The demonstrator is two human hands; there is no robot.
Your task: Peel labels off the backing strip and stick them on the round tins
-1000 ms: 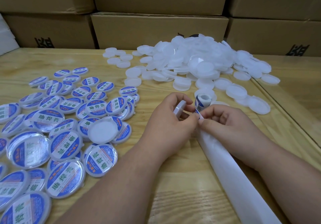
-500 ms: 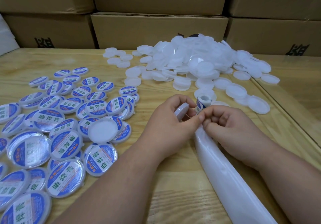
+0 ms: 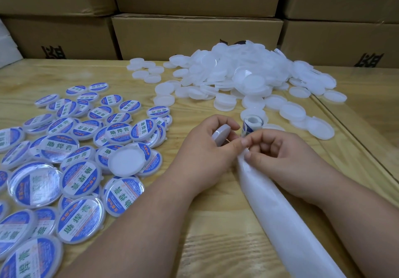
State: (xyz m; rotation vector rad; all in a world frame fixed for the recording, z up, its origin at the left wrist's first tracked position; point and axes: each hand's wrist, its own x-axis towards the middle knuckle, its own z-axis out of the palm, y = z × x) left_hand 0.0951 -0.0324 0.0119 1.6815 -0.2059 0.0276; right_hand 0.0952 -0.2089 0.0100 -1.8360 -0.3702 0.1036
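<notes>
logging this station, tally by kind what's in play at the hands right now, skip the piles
plain tin, held in the left hand: 1
label roll: 1
backing strip, pinched by the right hand: 1
hands: 2
total: 5

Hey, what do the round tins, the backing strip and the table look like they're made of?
Unlabelled round tins: likely translucent white plastic, since light passes through the rims. Backing strip: probably waxy release paper, white with a soft sheen. Table: pale wood or wood-look laminate, with visible grain and a glossy finish.
</notes>
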